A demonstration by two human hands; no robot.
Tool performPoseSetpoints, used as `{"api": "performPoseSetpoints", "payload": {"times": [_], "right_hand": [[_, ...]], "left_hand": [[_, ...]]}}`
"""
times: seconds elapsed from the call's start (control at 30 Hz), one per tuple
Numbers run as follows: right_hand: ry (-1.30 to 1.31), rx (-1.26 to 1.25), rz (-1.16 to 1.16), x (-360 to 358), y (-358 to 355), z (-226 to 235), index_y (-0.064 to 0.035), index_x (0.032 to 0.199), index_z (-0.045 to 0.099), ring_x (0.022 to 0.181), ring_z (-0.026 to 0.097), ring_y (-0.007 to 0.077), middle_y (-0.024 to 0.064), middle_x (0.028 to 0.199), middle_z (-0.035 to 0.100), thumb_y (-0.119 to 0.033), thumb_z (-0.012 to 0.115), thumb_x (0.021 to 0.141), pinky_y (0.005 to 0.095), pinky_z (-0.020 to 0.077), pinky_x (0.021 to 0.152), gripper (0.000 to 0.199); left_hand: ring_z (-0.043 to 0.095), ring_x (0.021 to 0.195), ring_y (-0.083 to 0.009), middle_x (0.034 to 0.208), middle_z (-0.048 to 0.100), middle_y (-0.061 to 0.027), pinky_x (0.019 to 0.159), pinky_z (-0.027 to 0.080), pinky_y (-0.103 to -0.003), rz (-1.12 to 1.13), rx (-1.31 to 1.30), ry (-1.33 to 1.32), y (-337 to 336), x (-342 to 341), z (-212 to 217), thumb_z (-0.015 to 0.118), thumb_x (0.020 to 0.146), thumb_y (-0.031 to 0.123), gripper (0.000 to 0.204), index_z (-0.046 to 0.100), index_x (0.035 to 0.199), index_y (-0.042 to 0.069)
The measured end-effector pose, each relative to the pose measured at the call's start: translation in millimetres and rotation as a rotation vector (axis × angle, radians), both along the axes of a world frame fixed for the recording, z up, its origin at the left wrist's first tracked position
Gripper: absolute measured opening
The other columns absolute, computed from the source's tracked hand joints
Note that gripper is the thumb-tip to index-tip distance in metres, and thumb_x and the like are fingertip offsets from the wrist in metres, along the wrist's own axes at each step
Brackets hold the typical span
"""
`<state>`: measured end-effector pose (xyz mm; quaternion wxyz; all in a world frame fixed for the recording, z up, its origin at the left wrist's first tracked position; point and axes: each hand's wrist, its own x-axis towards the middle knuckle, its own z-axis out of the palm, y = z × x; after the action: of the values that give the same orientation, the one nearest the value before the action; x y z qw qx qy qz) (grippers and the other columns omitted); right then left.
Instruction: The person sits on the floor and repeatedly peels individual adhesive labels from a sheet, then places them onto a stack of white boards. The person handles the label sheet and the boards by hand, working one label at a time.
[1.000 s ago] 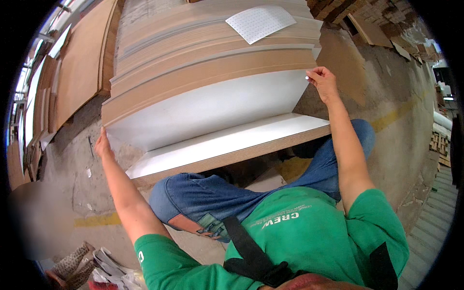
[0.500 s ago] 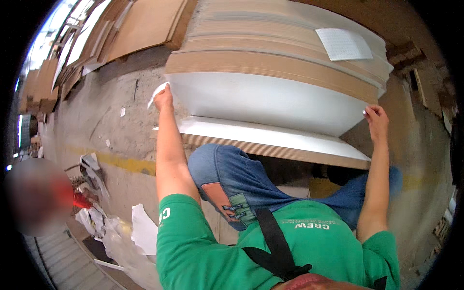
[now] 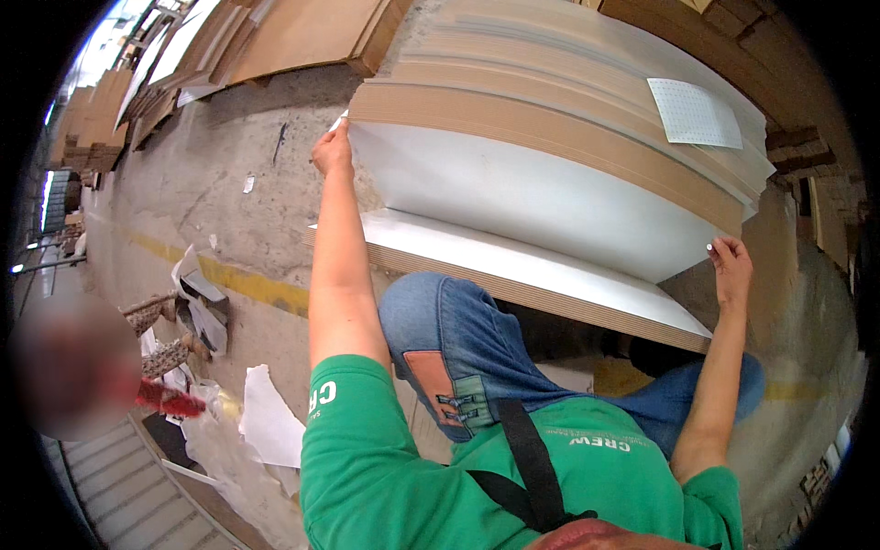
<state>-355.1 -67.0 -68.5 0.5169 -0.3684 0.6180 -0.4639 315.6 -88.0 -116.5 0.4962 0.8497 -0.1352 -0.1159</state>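
Likely stiff, slick: white-faced board (image 3: 532, 192); grip opposite edges. Left hand (image 3: 332, 152) curled at corner, hold unclear; right hand (image 3: 733, 271) pinching small white piece (image 3: 709, 247).

concrete floor (image 3: 302, 211) | yellow stripe (image 3: 261, 287) | white scrap (image 3: 248, 184) | dark strip (image 3: 280, 144)

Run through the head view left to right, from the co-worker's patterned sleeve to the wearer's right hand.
Co-worker's patterned sleeve → torn white sheet → wearer's left hand → upright white board face → wearer's right hand.
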Motion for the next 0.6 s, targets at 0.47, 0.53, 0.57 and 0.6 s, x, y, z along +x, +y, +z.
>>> {"api": "performPoseSetpoints", "payload": {"times": [0.47, 0.53, 0.57, 0.6], "right_hand": [[-0.113, -0.069, -0.043, -17.0, 2.3, -0.3, 0.0012, 0.091, 0.054, 0.082, 0.054, 0.0170, 0.0067, 0.086, 0.055, -0.001, 0.060, 0.078, 0.0274, 0.0465, 0.076, 0.015], [-0.126, -0.107, -0.078, -11.4, -2.6, 7.0, 0.0020, 0.093, 0.054, 0.084, 0.054, 0.0178, 0.0079, 0.087, 0.055, 0.001, 0.061, 0.075, 0.0285, 0.0458, 0.077, 0.019], [-0.103, -0.104, -0.121, -18.2, -1.5, 11.0, 0.0015, 0.091, 0.055, 0.083, 0.055, 0.0173, 0.0077, 0.086, 0.055, 0.002, 0.062, 0.074, 0.0277, 0.0461, 0.077, 0.019], [-0.109, -0.102, -0.126, -20.9, -3.3, 13.4, 0.0011, 0.090, 0.055, 0.082, 0.055, 0.0169, 0.0075, 0.086, 0.056, 0.003, 0.063, 0.073, 0.0270, 0.0463, 0.076, 0.019]], "left_hand": [[0.059, 0.079, -0.0229, 0.087, 0.064, -0.0103, 0.072, 0.046, -0.034, -0.036, 0.150, -0.204, 16.3, 60.0, -12.5, 0.074, 0.061, 0.028, 0.037, 0.065, 0.084, 0.001], [0.058, 0.069, -0.0200, 0.077, 0.064, -0.0084, 0.065, 0.046, -0.033, -0.066, 0.046, 0.086, 28.6, 86.5, -21.5, 0.075, 0.062, 0.025, 0.031, 0.065, 0.077, 0.000], [0.056, 0.067, -0.0181, 0.076, 0.063, -0.0079, 0.063, 0.046, -0.032, -0.113, 0.025, 0.135, 19.4, 54.1, -8.4, 0.073, 0.063, 0.024, 0.029, 0.065, 0.077, 0.000], [0.055, 0.066, -0.0177, 0.075, 0.063, -0.0076, 0.062, 0.045, -0.032, -0.166, -0.023, 0.145, 23.4, 41.5, 2.1, 0.072, 0.063, 0.023, 0.028, 0.065, 0.077, 0.000]]}}
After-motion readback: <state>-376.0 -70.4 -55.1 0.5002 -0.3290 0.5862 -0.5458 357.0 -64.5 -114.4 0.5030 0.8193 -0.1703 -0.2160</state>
